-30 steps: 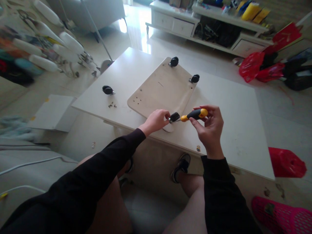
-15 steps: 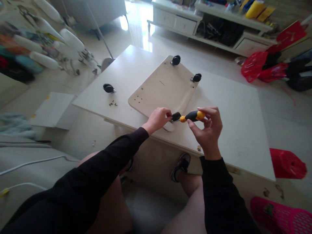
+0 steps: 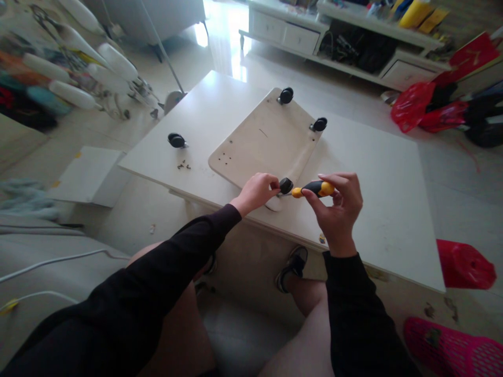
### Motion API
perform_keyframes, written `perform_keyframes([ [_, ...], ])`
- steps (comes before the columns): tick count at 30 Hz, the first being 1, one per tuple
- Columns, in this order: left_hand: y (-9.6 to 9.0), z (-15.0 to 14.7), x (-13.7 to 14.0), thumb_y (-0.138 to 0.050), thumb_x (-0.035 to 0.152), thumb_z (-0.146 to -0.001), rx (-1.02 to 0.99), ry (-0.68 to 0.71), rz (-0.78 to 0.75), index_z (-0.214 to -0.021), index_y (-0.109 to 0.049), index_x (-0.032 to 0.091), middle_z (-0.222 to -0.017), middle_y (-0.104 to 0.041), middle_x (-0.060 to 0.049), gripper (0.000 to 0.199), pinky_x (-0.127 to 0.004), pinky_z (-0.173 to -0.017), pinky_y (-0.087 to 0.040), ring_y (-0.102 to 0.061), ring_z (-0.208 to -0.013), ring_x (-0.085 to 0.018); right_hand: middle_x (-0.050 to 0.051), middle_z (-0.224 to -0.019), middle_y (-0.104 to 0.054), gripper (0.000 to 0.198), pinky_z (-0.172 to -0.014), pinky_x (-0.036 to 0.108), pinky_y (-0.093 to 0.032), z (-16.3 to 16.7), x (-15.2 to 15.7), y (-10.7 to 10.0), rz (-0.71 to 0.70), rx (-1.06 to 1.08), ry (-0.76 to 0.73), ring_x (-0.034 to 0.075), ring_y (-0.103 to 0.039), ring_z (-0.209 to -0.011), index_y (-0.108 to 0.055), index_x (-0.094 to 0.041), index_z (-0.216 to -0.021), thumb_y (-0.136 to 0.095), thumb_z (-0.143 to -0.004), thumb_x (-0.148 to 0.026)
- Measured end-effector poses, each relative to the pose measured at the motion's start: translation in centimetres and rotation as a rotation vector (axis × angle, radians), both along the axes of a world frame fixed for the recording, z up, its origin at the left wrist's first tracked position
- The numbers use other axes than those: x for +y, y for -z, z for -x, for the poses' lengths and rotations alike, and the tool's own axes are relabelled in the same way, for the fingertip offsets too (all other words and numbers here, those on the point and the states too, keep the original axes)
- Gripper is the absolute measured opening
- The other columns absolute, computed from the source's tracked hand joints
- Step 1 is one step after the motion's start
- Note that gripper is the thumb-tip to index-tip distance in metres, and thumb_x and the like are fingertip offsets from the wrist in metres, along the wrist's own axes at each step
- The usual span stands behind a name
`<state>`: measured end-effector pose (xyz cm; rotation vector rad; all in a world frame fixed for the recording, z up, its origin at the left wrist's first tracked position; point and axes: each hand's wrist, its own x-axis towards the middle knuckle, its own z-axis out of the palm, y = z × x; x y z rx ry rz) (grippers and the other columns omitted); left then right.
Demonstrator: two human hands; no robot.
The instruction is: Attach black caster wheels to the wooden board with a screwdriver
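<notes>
A pale board (image 3: 261, 133) with rounded corners lies on the white table (image 3: 377, 209). Two black caster wheels (image 3: 286, 96) stand on its far end. At the near corner, my left hand (image 3: 259, 189) pinches another black caster wheel (image 3: 286, 185). My right hand (image 3: 338, 204) grips a yellow and black screwdriver (image 3: 314, 189) by its handle, almost level, its shaft pointing left toward the base of that caster. Where the tip meets the metal is too small to make out. Several small holes (image 3: 225, 158) show at the board's left corner.
A loose caster (image 3: 176, 140) and several small screws (image 3: 183, 165) lie on the table's left part. A small sticker (image 3: 322, 239) is at the near edge. Beyond stands a white cabinet (image 3: 291, 34); a red bag (image 3: 411, 107) is on the floor at right.
The caster in my left hand looks turned, showing a rounder side now. My right hand and the screwdriver have shifted very slightly right. The view itself has moved a little.
</notes>
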<state>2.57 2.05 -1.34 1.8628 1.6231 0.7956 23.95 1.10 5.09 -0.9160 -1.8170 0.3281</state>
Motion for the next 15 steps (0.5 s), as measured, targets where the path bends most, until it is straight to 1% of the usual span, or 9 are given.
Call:
perform_keyframes([
  [2,-0.3,0.1,0.0,-0.074,0.019,-0.089,0.004,0.003,0.012,-0.085,-0.083,0.017,-0.086,-0.081,-0.006,0.010,-0.028,-0.073,-0.048,-0.066,-0.071,-0.015,0.001,-0.099,-0.060,0.041,-0.065,0.030,-0.064,0.1,0.1,0.2,0.000,0.017,0.042,0.016,-0.067,-0.088,-0.076,-0.031,-0.118,-0.090,-0.082,-0.042],
  [4,-0.6,0.3,0.0,-0.075,0.018,-0.085,0.013,-0.018,0.040,-0.086,-0.083,0.017,-0.087,-0.081,-0.007,0.008,-0.028,-0.075,-0.050,-0.068,-0.074,-0.016,0.001,-0.103,-0.062,0.047,-0.067,0.031,-0.067,0.2,0.2,0.6,0.051,0.064,0.038,0.016,-0.070,-0.089,-0.073,-0.032,-0.127,-0.088,-0.083,-0.043],
  [7,-1.0,0.5,-0.1,-0.078,0.016,-0.080,-0.004,-0.070,0.132,-0.084,-0.083,0.015,-0.085,-0.080,-0.008,0.007,-0.028,-0.075,-0.052,-0.070,-0.078,-0.018,0.004,-0.120,-0.071,0.049,-0.078,0.033,-0.070,0.2,0.3,1.1,0.128,0.140,-0.010,0.020,-0.076,-0.105,-0.065,-0.032,-0.136,-0.081,-0.089,-0.035],
  [8,-1.1,0.5,-0.2,-0.077,0.015,-0.080,-0.035,-0.080,0.191,-0.084,-0.083,0.015,-0.083,-0.079,-0.008,0.007,-0.027,-0.072,-0.052,-0.070,-0.076,-0.017,0.005,-0.126,-0.073,0.047,-0.080,0.034,-0.070,0.2,0.3,1.2,0.138,0.151,-0.023,0.021,-0.076,-0.110,-0.063,-0.031,-0.136,-0.078,-0.091,-0.033],
  [10,-1.2,0.5,-0.2,-0.075,0.013,-0.082,-0.137,-0.080,0.355,-0.088,-0.083,0.012,-0.077,-0.077,-0.007,0.011,-0.025,-0.064,-0.051,-0.068,-0.065,-0.015,0.006,-0.130,-0.074,0.043,-0.082,0.034,-0.070,0.2,0.3,1.3,0.142,0.151,-0.041,0.021,-0.076,-0.114,-0.062,-0.030,-0.134,-0.073,-0.093,-0.028],
  [13,-1.3,0.3,-0.3,-0.066,0.009,-0.087,-0.313,-0.052,0.583,-0.102,-0.082,0.008,-0.076,-0.075,-0.006,0.022,-0.023,-0.051,-0.045,-0.064,-0.051,-0.012,0.004,-0.124,-0.070,0.038,-0.079,0.032,-0.069,0.3,0.3,1.1,0.103,0.150,-0.031,0.019,-0.074,-0.108,-0.067,-0.031,-0.127,-0.075,-0.091,-0.027],
  [15,-1.3,0.3,-0.2,-0.062,0.007,-0.089,-0.398,-0.042,0.655,-0.106,-0.080,0.006,-0.080,-0.077,-0.007,0.025,-0.023,-0.048,-0.043,-0.064,-0.049,-0.010,0.001,-0.118,-0.065,0.037,-0.075,0.031,-0.070,0.5,0.3,1.0,0.070,0.170,-0.011,0.017,-0.072,-0.102,-0.071,-0.032,-0.122,-0.081,-0.088,-0.028],
])
